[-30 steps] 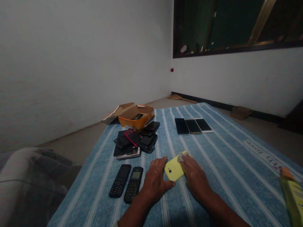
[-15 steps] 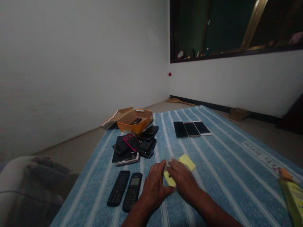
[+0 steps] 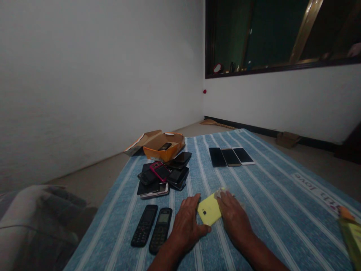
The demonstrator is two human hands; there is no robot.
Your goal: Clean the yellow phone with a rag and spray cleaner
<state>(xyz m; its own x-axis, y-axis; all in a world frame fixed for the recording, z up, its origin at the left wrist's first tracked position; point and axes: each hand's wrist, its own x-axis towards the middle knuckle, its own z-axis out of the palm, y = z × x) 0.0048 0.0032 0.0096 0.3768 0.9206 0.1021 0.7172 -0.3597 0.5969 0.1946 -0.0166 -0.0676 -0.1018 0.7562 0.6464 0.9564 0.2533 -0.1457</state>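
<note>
A yellow phone (image 3: 209, 212) lies back up on the blue striped cloth (image 3: 270, 195) in front of me. My left hand (image 3: 187, 226) grips its left edge, thumb below it and fingers curled at its side. My right hand (image 3: 232, 218) rests on the phone's right end, fingers pressed on a small pale cloth (image 3: 219, 194) at the far corner. Two black keypad phones (image 3: 153, 229) lie side by side just left of my left hand.
A heap of several dark phones with a pink one (image 3: 161, 171) sits ahead on the left, behind it an orange cardboard box (image 3: 163, 146) holding a phone. Three smartphones (image 3: 230, 157) lie in a row farther back. A yellow-green bottle (image 3: 351, 235) stands at the right edge.
My right hand slid with the cloth from the phone's far end to its near end and back to the far end. The left hand kept its grip on the phone.
</note>
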